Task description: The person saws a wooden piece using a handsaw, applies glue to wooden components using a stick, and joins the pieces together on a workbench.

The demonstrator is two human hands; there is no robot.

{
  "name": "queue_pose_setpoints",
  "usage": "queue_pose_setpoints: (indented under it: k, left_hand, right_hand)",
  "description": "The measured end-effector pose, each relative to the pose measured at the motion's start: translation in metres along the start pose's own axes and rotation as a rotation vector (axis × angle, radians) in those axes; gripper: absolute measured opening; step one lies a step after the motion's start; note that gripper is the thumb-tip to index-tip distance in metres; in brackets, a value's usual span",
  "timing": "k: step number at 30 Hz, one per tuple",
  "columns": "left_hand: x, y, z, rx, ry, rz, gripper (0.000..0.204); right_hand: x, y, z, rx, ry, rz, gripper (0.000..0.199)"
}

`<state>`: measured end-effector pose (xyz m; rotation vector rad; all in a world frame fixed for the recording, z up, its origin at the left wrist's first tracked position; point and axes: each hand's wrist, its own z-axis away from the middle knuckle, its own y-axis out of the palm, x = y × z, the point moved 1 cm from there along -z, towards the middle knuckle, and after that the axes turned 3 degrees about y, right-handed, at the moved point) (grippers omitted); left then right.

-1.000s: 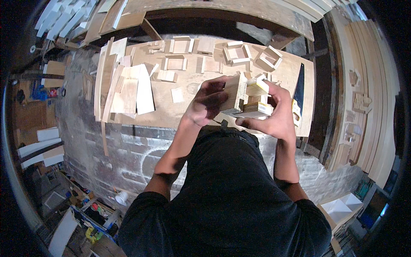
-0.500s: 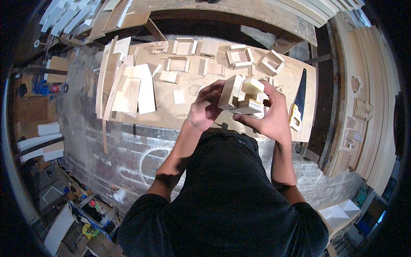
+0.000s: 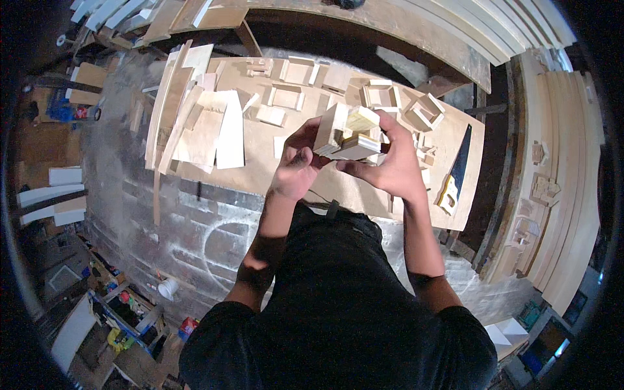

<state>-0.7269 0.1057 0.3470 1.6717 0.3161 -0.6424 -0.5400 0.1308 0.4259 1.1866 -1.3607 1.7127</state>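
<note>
Between my two hands, raised over the near part of the plywood worktable point(image 3: 253, 172), is a small wooden assembly point(image 3: 333, 130) of pale blocks with a gap between them. My left hand point(image 3: 298, 162) is closed round its left side, the thumb at the lower edge. On its right side, my right hand point(image 3: 396, 159) grips with fingers over the top and thumb underneath. The palm side of the piece is hidden. Small open wooden frames point(image 3: 286, 97) lie beyond my hands, and another box-like frame point(image 3: 424, 112) sits at the far right.
A handsaw point(image 3: 457, 170) lies on the table's right end. Plywood offcuts and strips point(image 3: 229, 133) are heaped at the left. A long bench point(image 3: 390, 26) runs along the far side, and stacked boards point(image 3: 565, 169) stand at the right. A white cup point(image 3: 168, 288) is on the floor.
Both hands, still gripping the wooden assembly, have shifted slightly left and tilted it a little. The whole view has turned slightly clockwise.
</note>
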Motion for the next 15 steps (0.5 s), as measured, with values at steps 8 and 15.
queue_pose_setpoints:
  k: [8, 15]
  left_hand:
    - [-0.087, -0.109, 0.010, -0.094, -0.043, 0.004, 0.084]
    - [-0.163, -0.179, -0.003, -0.114, -0.146, -0.253, 0.087]
  right_hand:
    - [0.027, 0.133, -0.063, -0.073, 0.076, 0.007, 0.062]
    - [0.021, 0.227, -0.123, -0.097, 0.076, 0.055, 0.063]
